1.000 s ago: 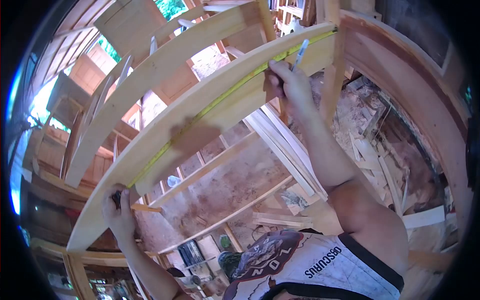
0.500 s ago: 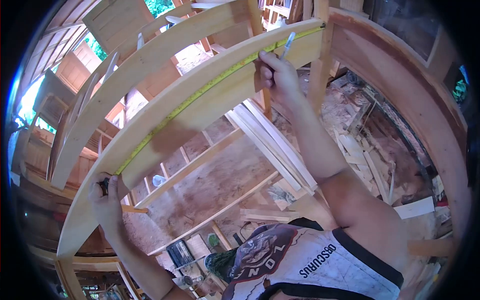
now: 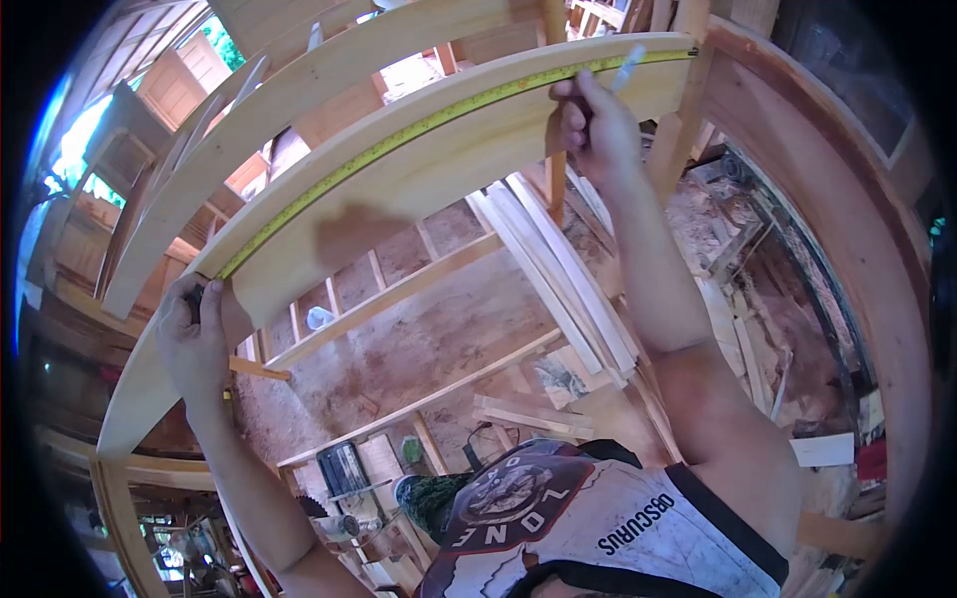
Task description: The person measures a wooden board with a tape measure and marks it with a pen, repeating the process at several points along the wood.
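Note:
A yellow tape measure blade (image 3: 399, 137) runs along the face of a wide, pale wooden board (image 3: 419, 164) with a curved edge. Its far end meets the wooden post at the right. My left hand (image 3: 194, 334) is closed around the dark tape case at the blade's left end, mostly hidden by the fingers. Farther right, my right hand (image 3: 605, 130) is closed at the lower edge of the blade, fingertips against the board. From it sticks up a slim white and light-blue pen (image 3: 628, 68), smeared by motion.
Behind the board stands another curved wooden piece (image 3: 249, 135). Below lie long pale planks (image 3: 543, 269) and a wooden frame (image 3: 399, 297) over a dusty floor. Wood scraps and a reddish-brown curved panel (image 3: 807, 189) are at the right. A black toolbox-like object (image 3: 342, 468) sits lower down.
The view has shifted, so the board's right end sits farther right. My left hand and the tape case appear higher in the picture; the right hand keeps the pen beside the blade.

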Motion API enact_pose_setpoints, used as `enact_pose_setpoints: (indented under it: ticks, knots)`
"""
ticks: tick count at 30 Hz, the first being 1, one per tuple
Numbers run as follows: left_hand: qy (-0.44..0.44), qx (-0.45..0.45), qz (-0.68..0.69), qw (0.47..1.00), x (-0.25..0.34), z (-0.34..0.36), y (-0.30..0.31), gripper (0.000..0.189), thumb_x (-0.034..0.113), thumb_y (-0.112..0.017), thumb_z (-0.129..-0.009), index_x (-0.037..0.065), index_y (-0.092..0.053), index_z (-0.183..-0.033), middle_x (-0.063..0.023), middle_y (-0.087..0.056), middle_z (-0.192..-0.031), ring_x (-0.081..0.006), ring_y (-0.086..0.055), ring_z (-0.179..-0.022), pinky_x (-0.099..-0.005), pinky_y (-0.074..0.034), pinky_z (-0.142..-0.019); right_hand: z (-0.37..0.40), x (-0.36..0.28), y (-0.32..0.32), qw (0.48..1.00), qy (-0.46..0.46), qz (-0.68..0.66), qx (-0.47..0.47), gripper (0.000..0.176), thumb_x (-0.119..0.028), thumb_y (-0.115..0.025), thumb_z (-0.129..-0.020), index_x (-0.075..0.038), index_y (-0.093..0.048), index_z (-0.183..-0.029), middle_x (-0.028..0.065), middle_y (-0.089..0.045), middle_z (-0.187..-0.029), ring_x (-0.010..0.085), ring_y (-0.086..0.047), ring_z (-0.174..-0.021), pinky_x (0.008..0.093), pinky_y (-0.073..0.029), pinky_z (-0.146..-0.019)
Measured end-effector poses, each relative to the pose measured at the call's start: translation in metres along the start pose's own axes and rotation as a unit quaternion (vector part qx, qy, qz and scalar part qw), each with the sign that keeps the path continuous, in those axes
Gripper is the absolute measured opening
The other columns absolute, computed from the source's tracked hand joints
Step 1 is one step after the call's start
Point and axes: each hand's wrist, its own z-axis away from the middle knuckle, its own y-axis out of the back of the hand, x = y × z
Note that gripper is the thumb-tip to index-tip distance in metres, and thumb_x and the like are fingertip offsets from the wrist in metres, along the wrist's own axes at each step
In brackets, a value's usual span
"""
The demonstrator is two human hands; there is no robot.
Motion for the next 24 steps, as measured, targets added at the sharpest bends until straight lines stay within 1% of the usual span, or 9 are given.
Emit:
enact_pose_setpoints:
  ticks: [6, 8, 12, 14, 15, 17, 18, 20, 24]
  knots:
    - [0.007, -0.003, -0.029, 1.000, 0.008, 0.000, 0.003, 0.019, 0.017, -0.069, -0.096, -0.001, -0.063, -0.099, -0.0094, -0.064, -0.088, -0.0193, -0.060, -0.083, -0.0334, -0.048, -0.079, 0.041, 0.000, 0.034, 0.980, 0.099, -0.135, 0.105, 0.052, -0.043, -0.040, -0.109, 0.001, -0.065, -0.101, 0.0030, -0.055, -0.071, 0.0162, -0.049, -0.062, 0.0315, -0.043, -0.061]
    - [0.002, -0.003, -0.043, 0.999, 0.007, 0.002, 0.001, 0.020, 0.018, -0.067, -0.098, -0.001, -0.063, -0.099, -0.0087, -0.064, -0.089, -0.0186, -0.059, -0.084, -0.0327, -0.048, -0.081, 0.043, 0.003, 0.078, 0.987, 0.152, -0.050, 0.030, 0.048, -0.040, -0.043, -0.108, 0.003, -0.065, -0.109, 0.0064, -0.062, -0.085, 0.0174, -0.055, -0.070, 0.0321, -0.049, -0.072]
    - [0.020, 0.013, -0.020, 1.000, 0.007, 0.006, -0.004, 0.018, 0.016, -0.067, -0.097, -0.002, -0.063, -0.100, -0.0095, -0.064, -0.088, -0.0194, -0.059, -0.083, -0.0331, -0.048, -0.080, 0.045, -0.025, 0.062, 0.952, 0.276, 0.114, 0.075, 0.035, -0.031, -0.048, -0.108, -0.001, -0.065, -0.110, 0.0080, -0.067, -0.087, 0.0165, -0.062, -0.078, 0.0317, -0.051, -0.077]
    - [0.017, 0.030, -0.009, 0.999, 0.009, 0.005, -0.005, 0.017, 0.014, -0.069, -0.096, -0.002, -0.063, -0.099, -0.0108, -0.064, -0.087, -0.0208, -0.059, -0.081, -0.0341, -0.048, -0.078, 0.036, -0.041, 0.048, 0.889, 0.401, 0.212, 0.060, 0.021, -0.019, -0.059, -0.102, -0.002, -0.066, -0.112, 0.0100, -0.069, -0.090, 0.0185, -0.064, -0.081, 0.0315, -0.051, -0.078]
    - [0.021, 0.025, -0.020, 0.999, 0.009, 0.005, -0.004, 0.017, 0.014, -0.068, -0.096, -0.002, -0.063, -0.099, -0.0106, -0.064, -0.089, -0.0207, -0.060, -0.082, -0.0338, -0.048, -0.078, 0.027, -0.041, 0.050, 0.887, 0.404, 0.212, 0.068, 0.021, -0.019, -0.059, -0.102, -0.002, -0.066, -0.112, 0.0100, -0.069, -0.090, 0.0185, -0.064, -0.081, 0.0315, -0.051, -0.078]
    - [0.016, 0.018, -0.027, 0.999, 0.009, 0.006, -0.003, 0.016, 0.013, -0.068, -0.096, -0.002, -0.063, -0.100, -0.0105, -0.064, -0.090, -0.0206, -0.060, -0.082, -0.0335, -0.049, -0.079, 0.004, -0.045, 0.056, 0.753, 0.505, 0.418, 0.062, 0.020, -0.010, -0.067, -0.094, -0.003, -0.065, -0.112, 0.0123, -0.070, -0.095, 0.0237, -0.066, -0.086, 0.0327, -0.051, -0.082]
    - [0.027, 0.019, -0.024, 0.999, 0.008, 0.007, -0.003, 0.017, 0.014, -0.069, -0.096, -0.002, -0.064, -0.100, -0.0102, -0.064, -0.090, -0.0207, -0.060, -0.082, -0.0339, -0.049, -0.079, -0.003, -0.043, 0.055, 0.749, 0.508, 0.420, 0.070, 0.020, -0.010, -0.067, -0.094, -0.003, -0.065, -0.112, 0.0123, -0.070, -0.095, 0.0237, -0.066, -0.086, 0.0327, -0.051, -0.082]
    - [0.031, 0.023, -0.018, 0.999, 0.003, 0.007, -0.006, 0.018, 0.015, -0.069, -0.096, -0.002, -0.064, -0.100, -0.0100, -0.064, -0.090, -0.0209, -0.060, -0.082, -0.0342, -0.049, -0.080, -0.018, -0.034, 0.048, 0.666, 0.565, 0.483, 0.060, 0.030, -0.003, -0.074, -0.085, -0.003, -0.065, -0.113, 0.0128, -0.070, -0.103, 0.0294, -0.066, -0.094, 0.0347, -0.050, -0.088]
    - [0.008, 0.044, -0.025, 0.999, -0.011, 0.009, -0.011, 0.018, 0.015, -0.069, -0.097, -0.001, -0.065, -0.103, -0.0045, -0.062, -0.086, -0.0139, -0.056, -0.081, -0.0301, -0.048, -0.077, -0.040, -0.016, 0.055, 0.665, 0.582, 0.449, 0.134, 0.033, -0.002, -0.076, -0.082, -0.006, -0.064, -0.113, 0.0121, -0.070, -0.107, 0.0311, -0.066, -0.098, 0.0381, -0.050, -0.091]
